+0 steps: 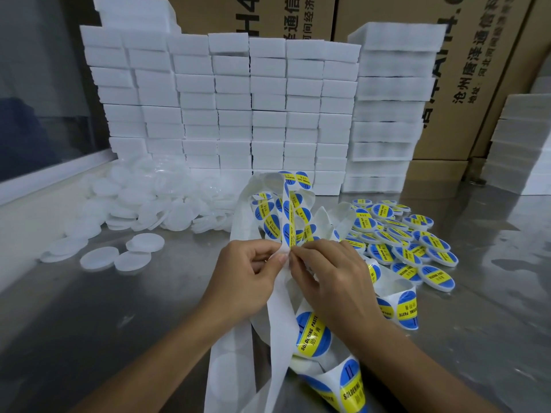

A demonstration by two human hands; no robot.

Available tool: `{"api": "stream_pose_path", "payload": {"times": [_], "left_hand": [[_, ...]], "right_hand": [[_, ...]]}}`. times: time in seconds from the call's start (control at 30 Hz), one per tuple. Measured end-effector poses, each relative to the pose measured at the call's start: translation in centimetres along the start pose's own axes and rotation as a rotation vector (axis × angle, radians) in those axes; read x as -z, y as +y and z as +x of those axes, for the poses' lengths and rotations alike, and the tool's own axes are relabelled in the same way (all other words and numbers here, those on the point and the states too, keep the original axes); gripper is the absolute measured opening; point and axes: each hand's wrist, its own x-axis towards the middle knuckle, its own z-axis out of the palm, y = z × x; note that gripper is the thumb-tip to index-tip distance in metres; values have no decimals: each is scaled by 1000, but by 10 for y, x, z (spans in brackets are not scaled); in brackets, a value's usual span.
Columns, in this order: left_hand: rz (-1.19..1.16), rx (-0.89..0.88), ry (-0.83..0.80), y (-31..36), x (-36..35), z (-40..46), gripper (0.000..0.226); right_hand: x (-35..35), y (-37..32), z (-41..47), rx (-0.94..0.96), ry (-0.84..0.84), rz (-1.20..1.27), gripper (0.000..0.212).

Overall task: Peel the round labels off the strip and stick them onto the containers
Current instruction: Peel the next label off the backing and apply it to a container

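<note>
While both hands met over the middle of the table (89, 308), the left hand (244, 272) pinched the white strip (280, 317) between thumb and curled fingers, and the right hand (331, 275) pinched at the same spot, its fingertips touching the strip where a label (288, 234) sat on it. From that pinch the strip rose in a loop of blue and yellow labels, then fell toward the person in bare white bands and further labelled coils under the right wrist. Just right of the hands lay a heap of labelled containers (411, 242), flat and round, each with a blue and yellow face up. To the left, well apart from them, lay a heap of plain containers (143, 204), a few loose ones nearer the front. Behind stood a wall of foam blocks (238, 108), with cartons (477, 70) behind that and a window (38, 84) at far left.
</note>
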Motion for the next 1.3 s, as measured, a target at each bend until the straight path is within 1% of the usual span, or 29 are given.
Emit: {"api": "stream_pose_path", "payload": {"times": [0.1, 0.2, 0.33, 0.43, 0.57, 0.63, 0.7, 0.83, 0.93, 1.0, 1.03, 1.07, 1.13, 1.17, 1.23, 1.3], "left_hand": [[5, 9, 0, -1, -1, 0, 15], [24, -11, -4, -2, -2, -1, 22], [59, -22, -13, -2, -4, -2, 15], [40, -30, -38, 2, -2, -1, 20], [31, 16, -37, 1, 2, 2, 16], [11, 45, -23, 0, 4, 3, 20], [0, 59, -12, -1, 6, 3, 24], [3, 95, 5, -3, 9, 4, 23], [12, 101, 72, -4, 10, 5, 19], [-8, 99, 150, -4, 12, 5, 14], [-28, 97, 203, -3, 14, 6, 15], [-11, 77, 271, -3, 17, 7, 24], [112, -20, 414, -9, 27, 11, 47], [182, -57, 481, -12, 34, 13, 53], [311, -57, 581, -22, 49, 17, 54], [450, 11, 642, -34, 66, 18, 43]], "right_hand": [[1, 0, 0, -4, -12, 7, 18], [2, -1, 1, 1, -15, -11, 12], [3, -2, 2, -32, -29, -3, 9], [5, -3, 4, -71, -51, 23, 9], [9, 1, 6, -177, -58, 91, 6], [11, 5, 7, -241, -52, 134, 4], [13, 11, 7, -290, -23, 158, 3], [16, 23, 8, -429, 32, 196, 8], [18, 30, 8, -582, 67, 253, 8], [20, 32, 8, -676, 95, 318, 8], [21, 33, 9, -710, 106, 350, 8], [22, 33, 10, -739, 116, 390, 8], [25, 32, 13, -775, 137, 488, 8], [26, 31, 15, -775, 146, 524, 8], [28, 28, 17, -754, 140, 548, 8], [30, 25, 19, -749, 136, 547, 8]]}}
